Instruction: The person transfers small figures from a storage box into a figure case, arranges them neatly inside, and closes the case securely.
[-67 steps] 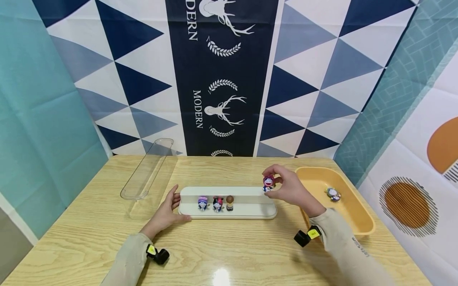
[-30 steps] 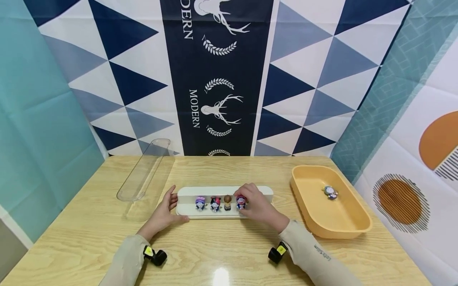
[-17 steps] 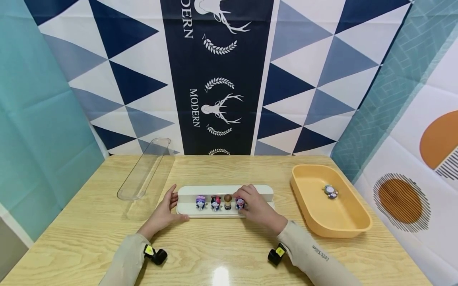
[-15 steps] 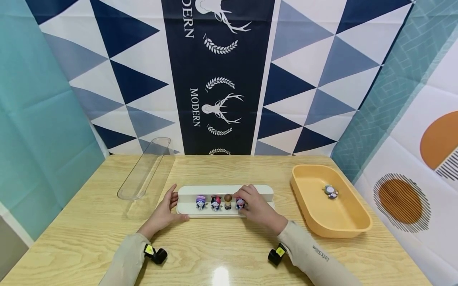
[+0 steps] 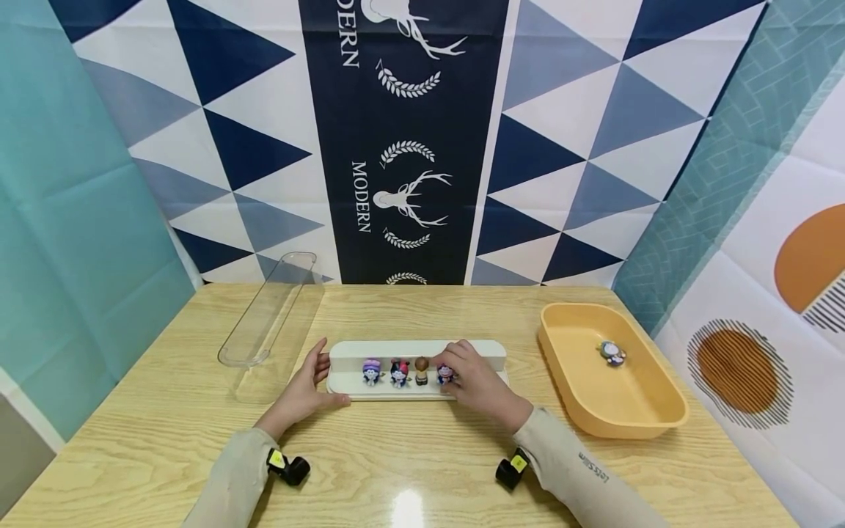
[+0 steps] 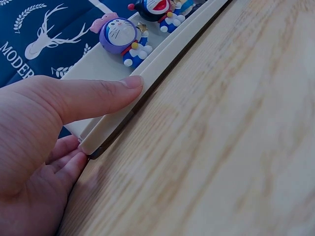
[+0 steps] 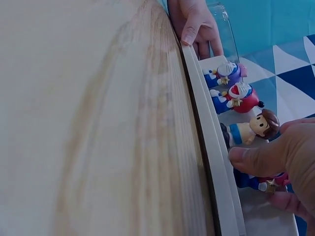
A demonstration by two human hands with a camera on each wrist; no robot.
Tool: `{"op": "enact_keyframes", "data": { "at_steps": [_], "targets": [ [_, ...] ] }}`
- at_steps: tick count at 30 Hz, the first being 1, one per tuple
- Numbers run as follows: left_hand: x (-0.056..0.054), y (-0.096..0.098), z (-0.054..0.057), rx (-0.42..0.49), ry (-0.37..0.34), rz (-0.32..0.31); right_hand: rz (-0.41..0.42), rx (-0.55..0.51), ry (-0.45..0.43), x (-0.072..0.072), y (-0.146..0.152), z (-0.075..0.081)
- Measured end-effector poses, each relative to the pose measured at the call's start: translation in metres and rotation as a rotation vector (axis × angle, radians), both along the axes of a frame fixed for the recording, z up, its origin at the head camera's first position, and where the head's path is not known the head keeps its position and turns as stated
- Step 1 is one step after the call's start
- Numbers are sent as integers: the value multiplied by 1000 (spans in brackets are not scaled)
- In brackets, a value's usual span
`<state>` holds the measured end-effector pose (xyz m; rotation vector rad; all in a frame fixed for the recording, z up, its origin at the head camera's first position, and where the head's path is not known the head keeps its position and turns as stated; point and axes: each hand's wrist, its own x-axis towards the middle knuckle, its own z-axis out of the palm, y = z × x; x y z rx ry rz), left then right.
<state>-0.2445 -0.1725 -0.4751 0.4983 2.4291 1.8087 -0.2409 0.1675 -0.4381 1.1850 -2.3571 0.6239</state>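
A long white two-step display base (image 5: 389, 345) lies across the table. My left hand (image 5: 309, 386) grips its left end, thumb (image 6: 106, 98) on the front ledge and fingers at the corner. On the lower step stand a purple-hatted Doraemon figurine (image 5: 371, 372), a black-and-red-hatted one (image 5: 399, 372) and a brown-haired boy figurine (image 7: 251, 129). To their right my right hand (image 5: 478, 381) pinches a figurine with a reddish hood (image 5: 445, 373) between thumb and fingers, down at the step. In the right wrist view the thumb partly hides it.
An orange-yellow bin (image 5: 594, 411) stands at the right, with one figurine (image 5: 612, 353) lying in it. At the back left is a clear plastic cover (image 5: 267, 323). Patterned cloth (image 5: 264, 147) hangs behind the table.
My right hand has carried the reddish-hooded figurine from above the base's right end leftward and down beside the boy figurine. Over the last half second both hands stay nearly still.
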Motion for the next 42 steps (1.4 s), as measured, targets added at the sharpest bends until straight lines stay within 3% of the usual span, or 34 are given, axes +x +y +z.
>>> {"op": "enact_keyframes", "data": {
  "at_steps": [13,23,32,42],
  "targets": [
    [2,1,2,-8,1,10,-24,-55,73,-6,3,-3],
    [2,0,1,-14,6,15,-42,-11,146,-8,5,1],
    [3,1,0,2,-12,16,-56,51,209,-2,11,17],
    [2,1,-1,-4,-3,17,-147,156,200,6,35,34]
  ]
}}
